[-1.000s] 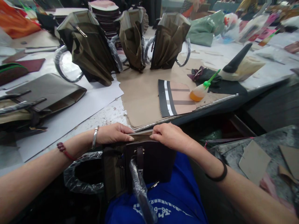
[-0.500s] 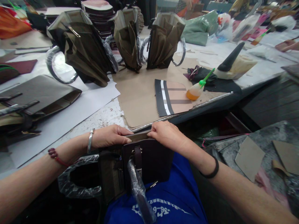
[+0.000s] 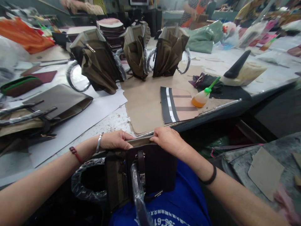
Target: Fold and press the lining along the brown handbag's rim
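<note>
A dark brown handbag [image 3: 160, 168] lies in my lap against the table's front edge, its plastic-wrapped handle [image 3: 137, 191] hanging toward me. My left hand [image 3: 117, 139] grips the top rim of the bag, thumb and fingers pinched over the edge. Farther along the same rim, my right hand [image 3: 168, 139] pinches the edge with curled fingers. Between the two hands a strip of tan lining shows. A second wrapped handle [image 3: 88, 193] loops out to the left, beside the bag's brown lining. My fingertips on the far side of the rim are hidden.
Several unfinished bags [image 3: 98, 62] stand on the table, and a grey bag [image 3: 63, 100] lies at left. Nearer are a striped panel [image 3: 180, 105], a glue bottle [image 3: 201, 98] with a green nozzle, and a black-handled tool [image 3: 237, 66]. A stool-like surface [image 3: 265, 166] with scraps is at right.
The view has tilted up and turned slightly left, so the table things sit lower and farther right. Both hands keep their hold on the handbag's rim.
</note>
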Tool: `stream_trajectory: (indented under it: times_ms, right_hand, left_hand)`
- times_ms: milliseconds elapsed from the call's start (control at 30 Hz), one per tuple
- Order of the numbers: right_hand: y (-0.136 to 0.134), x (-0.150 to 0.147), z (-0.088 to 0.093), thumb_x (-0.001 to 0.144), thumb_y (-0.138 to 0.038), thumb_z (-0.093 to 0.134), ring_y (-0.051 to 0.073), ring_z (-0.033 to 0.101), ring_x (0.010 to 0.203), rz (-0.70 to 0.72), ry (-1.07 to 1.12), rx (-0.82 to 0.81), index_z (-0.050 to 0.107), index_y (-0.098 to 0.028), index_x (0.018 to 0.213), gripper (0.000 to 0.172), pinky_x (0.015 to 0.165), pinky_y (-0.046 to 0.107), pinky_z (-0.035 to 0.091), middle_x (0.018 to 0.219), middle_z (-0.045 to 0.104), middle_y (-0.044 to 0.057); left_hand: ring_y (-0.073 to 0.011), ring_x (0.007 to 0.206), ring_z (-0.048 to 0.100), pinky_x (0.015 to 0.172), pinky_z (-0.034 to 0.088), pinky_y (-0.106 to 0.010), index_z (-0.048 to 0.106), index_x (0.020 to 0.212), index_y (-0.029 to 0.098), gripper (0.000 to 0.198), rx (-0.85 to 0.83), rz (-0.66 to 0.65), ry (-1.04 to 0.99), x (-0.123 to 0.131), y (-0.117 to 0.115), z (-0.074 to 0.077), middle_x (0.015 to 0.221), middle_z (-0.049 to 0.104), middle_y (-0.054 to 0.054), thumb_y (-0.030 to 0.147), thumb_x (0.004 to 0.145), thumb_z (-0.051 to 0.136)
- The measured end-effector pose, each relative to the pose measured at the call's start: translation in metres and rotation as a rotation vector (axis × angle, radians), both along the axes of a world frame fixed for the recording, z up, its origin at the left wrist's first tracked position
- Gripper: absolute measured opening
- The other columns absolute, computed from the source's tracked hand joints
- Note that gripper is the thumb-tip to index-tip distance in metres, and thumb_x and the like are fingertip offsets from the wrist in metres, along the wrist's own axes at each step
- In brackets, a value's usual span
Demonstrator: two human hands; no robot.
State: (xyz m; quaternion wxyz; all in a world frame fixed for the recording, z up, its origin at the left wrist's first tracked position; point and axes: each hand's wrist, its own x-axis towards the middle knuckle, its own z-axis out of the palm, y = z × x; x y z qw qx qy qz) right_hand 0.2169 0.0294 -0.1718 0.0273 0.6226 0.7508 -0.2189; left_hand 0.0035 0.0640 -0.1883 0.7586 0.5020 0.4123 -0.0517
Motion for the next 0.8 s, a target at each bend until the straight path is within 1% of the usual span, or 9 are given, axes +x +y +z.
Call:
stream_trajectory:
  times_ms: [133,333,433,533,600,700,800]
  right_hand:
    - [0.004,-0.006,0.002,0.076,-0.032,0.052,0.021,0.059,0.077,0.005,0.0,-0.013,0.062,-0.018,0.079,0.018,0.063,0.028,0.041,0.077,0.064,0.007]
    - [0.005,-0.006,0.005,0.077,-0.031,0.052,0.021,0.059,0.078,-0.017,0.021,-0.028,0.061,-0.02,0.077,0.014,0.062,0.027,0.039,0.077,0.064,0.005]
    - [0.003,-0.005,0.006,0.077,-0.031,0.052,0.02,0.058,0.078,0.0,0.034,-0.036,0.061,-0.02,0.078,0.015,0.062,0.026,0.037,0.077,0.064,0.005]
    - [0.002,-0.002,0.007,0.076,-0.03,0.052,0.019,0.057,0.077,0.05,0.086,-0.034,0.063,-0.021,0.079,0.015,0.063,0.025,0.036,0.077,0.064,0.004]
    - [0.001,0.001,0.007,0.076,-0.029,0.051,0.018,0.057,0.075,0.109,0.177,-0.056,0.064,-0.022,0.081,0.015,0.063,0.024,0.036,0.077,0.064,0.002]
    - [0.001,0.006,0.006,0.076,-0.025,0.049,0.014,0.055,0.072,0.222,0.343,-0.137,0.065,-0.022,0.084,0.018,0.061,0.021,0.036,0.078,0.064,0.0]
    - [0.003,0.008,0.005,0.075,-0.027,0.051,0.012,0.052,0.064,0.275,0.405,-0.207,0.066,-0.021,0.083,0.018,0.056,0.02,0.034,0.072,0.063,-0.001]
  left_hand:
    - [-0.0143,0.058,0.059,0.062,0.049,-0.025,0.064,0.094,0.018,0.036,-0.023,0.018,-0.038,-0.007,0.0,-0.003,0.069,0.066,0.002,0.029,0.061,0.07]
    - [-0.0146,0.053,0.058,0.056,0.048,-0.024,0.065,0.087,0.016,0.039,0.036,0.054,-0.013,-0.008,-0.001,-0.004,0.061,0.064,0.003,0.034,0.053,0.074]
    - [-0.015,0.053,0.057,0.056,0.047,-0.025,0.066,0.086,0.015,0.04,0.051,0.059,-0.014,-0.006,0.0,-0.004,0.06,0.064,0.002,0.037,0.053,0.073]
    - [-0.015,0.056,0.057,0.059,0.046,-0.025,0.066,0.085,0.016,0.038,0.077,0.056,-0.052,-0.006,0.001,-0.005,0.061,0.064,0.001,0.044,0.06,0.068]
    - [-0.0142,0.056,0.057,0.059,0.045,-0.023,0.067,0.085,0.016,0.037,0.105,0.048,-0.059,-0.006,0.001,-0.005,0.062,0.064,0.001,0.046,0.064,0.065]
    - [-0.0126,0.057,0.055,0.057,0.043,-0.021,0.067,0.086,0.017,0.035,0.159,0.035,-0.044,-0.005,0.001,-0.005,0.063,0.064,0.002,0.046,0.066,0.063]
    - [-0.012,0.058,0.054,0.057,0.041,-0.02,0.067,0.087,0.018,0.034,0.19,0.017,-0.045,-0.003,0.001,-0.004,0.065,0.064,0.002,0.045,0.067,0.062]
